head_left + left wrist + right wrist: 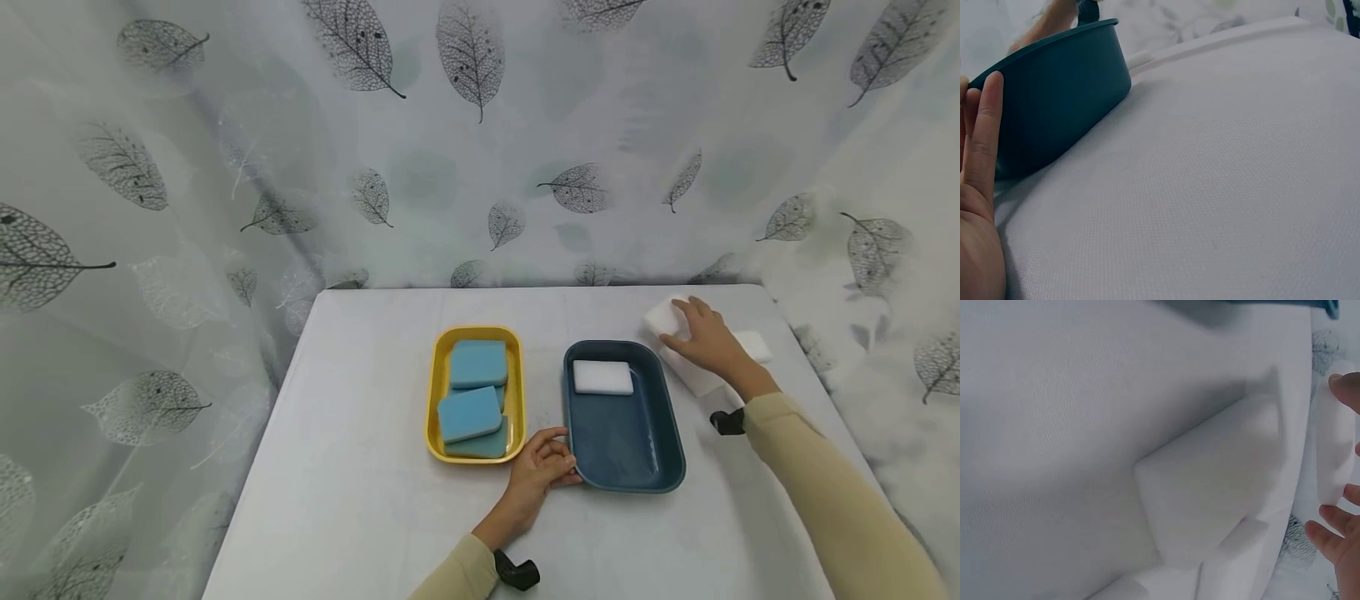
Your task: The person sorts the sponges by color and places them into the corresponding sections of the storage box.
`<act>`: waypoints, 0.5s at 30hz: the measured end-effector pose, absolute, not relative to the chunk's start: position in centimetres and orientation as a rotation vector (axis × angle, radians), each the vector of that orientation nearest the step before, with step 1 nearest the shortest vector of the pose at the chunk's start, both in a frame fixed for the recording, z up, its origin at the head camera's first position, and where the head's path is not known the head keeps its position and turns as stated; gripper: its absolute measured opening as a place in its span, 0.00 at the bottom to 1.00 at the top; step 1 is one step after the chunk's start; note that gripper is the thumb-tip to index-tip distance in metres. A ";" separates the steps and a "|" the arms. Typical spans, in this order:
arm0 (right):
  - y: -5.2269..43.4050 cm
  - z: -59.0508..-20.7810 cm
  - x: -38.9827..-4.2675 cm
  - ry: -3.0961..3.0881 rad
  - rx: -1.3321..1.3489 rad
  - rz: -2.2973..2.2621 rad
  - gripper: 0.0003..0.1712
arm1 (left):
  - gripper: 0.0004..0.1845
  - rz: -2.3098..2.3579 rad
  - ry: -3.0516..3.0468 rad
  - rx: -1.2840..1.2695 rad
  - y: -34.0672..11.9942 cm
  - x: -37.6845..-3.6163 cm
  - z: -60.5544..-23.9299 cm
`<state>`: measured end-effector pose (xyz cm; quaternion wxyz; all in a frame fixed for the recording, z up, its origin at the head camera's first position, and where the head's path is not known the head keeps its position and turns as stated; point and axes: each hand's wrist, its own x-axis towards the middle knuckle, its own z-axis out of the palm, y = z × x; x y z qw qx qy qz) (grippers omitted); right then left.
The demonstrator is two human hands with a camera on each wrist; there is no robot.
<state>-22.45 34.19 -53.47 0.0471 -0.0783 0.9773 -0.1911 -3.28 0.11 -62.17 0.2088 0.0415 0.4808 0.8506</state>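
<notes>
Risk, sponge: the white sponge (663, 317) sits at the far right of the bench (360, 467), on top of other white sponges (701, 375); a loose hold could tip it off the pile
Risk, tray: the blue tray (626, 442) may slide if nudged sideways
Right hand (705, 337): arm stretched forward, fingers curled over the white sponge, grip closing round it
Left hand (543, 471): grip spread, straight fingers (985, 131) against the tray's near left wall
Yellow tray (435, 400): holds blue sponges (476, 392), untouched

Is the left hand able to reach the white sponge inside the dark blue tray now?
Probably yes. The left hand rests against the near rim of the dark blue tray, and nothing covers the white sponge at its far end.
</notes>
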 end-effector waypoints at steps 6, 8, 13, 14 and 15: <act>33.3 -51.9 -21.4 3.000 -0.270 -0.587 0.49 | 0.28 2.360 1.338 0.105 0.1 -3.3 -62.2; 33.0 -51.3 -20.9 3.003 -0.288 -0.595 0.49 | 0.28 2.360 1.339 0.104 0.2 -3.3 -62.2; 32.3 -50.2 -19.6 3.025 -0.350 -0.621 0.47 | 0.28 2.364 1.340 0.110 0.2 -3.3 -62.2; 32.2 -50.0 -19.4 3.032 -0.362 -0.628 0.46 | 0.28 2.366 1.339 0.111 0.2 -3.3 -62.1; 32.1 -49.9 -19.1 3.039 -0.374 -0.632 0.46 | 0.27 2.367 1.339 0.113 0.2 -3.3 -62.1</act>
